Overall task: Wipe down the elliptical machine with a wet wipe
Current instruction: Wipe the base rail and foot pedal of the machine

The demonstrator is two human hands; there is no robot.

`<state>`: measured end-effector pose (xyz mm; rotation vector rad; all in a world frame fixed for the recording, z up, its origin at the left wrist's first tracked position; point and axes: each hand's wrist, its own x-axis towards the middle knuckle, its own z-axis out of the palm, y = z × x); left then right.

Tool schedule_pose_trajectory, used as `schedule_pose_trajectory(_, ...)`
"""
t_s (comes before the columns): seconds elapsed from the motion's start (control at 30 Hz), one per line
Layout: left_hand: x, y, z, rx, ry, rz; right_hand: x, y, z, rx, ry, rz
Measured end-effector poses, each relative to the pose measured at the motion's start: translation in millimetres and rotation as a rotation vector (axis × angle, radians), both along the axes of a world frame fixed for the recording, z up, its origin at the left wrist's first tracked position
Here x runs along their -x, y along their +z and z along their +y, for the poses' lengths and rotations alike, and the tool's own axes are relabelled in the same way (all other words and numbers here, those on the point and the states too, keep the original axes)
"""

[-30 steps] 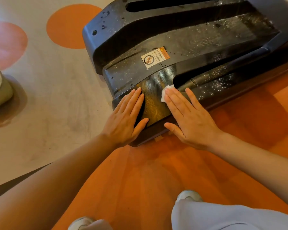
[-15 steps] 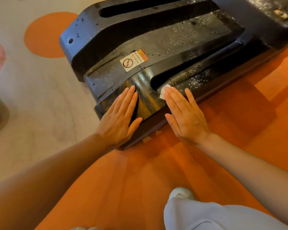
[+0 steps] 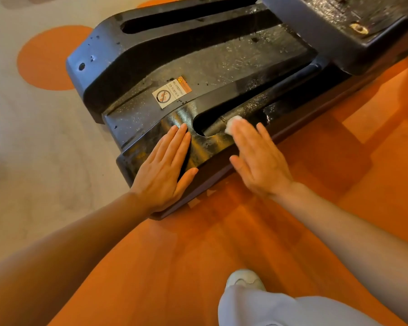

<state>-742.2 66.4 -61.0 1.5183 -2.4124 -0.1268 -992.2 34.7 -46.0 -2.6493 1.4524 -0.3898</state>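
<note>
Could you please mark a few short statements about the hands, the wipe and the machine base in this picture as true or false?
1. The left hand lies flat on the black elliptical base. True.
2. The wet wipe is under the left hand. False: it shows at the fingertips of the right hand, which presses it to the base.
3. A warning sticker sits on the base beyond the left hand. True.
4. The right hand is curled into a fist. False: its fingers are straight.
5. The floor under the person is blue. False: it is orange there, and pale with orange circles to the left.
</note>
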Motion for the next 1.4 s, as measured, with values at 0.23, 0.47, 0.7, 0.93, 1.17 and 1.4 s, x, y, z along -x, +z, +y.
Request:
schedule_pose_trajectory(0.23, 5.6, 2.0, -2.5, -0.003, 0.006, -0.021, 28.7, -3.5, -32.0, -0.051, -0.38, -0.045)
schedule_pose_trajectory(0.47, 5.3, 0.6, -3.8, -0.002, 0.01, -0.028, 21.1, -2.6, -8.9, -0.034, -0.038, -0.07)
schedule_pose_trajectory(0.7, 7.6, -0.2, -3.5, 0.001, 0.01, -0.029, 53.9, -2.0, -62.9, -0.093, -0.437, -0.062)
schedule_pose_trajectory(0.93, 8.1, -0.7, -3.9, 0.004, 0.021, -0.016, 20.8, -0.3, -15.9, -0.046, 0.166, -0.074)
schedule_pose_trajectory(1.17, 8.8, -0.8, -3.5, -0.001, 0.019, -0.014, 46.7, 7.4, -77.2, -0.14, -0.33, -0.075)
schedule_pose_trajectory(1.4, 8.6, -0.3, -3.8, -0.003, 0.021, -0.015, 16.6, 17.9, -56.8, -0.175, 0.122, -0.008)
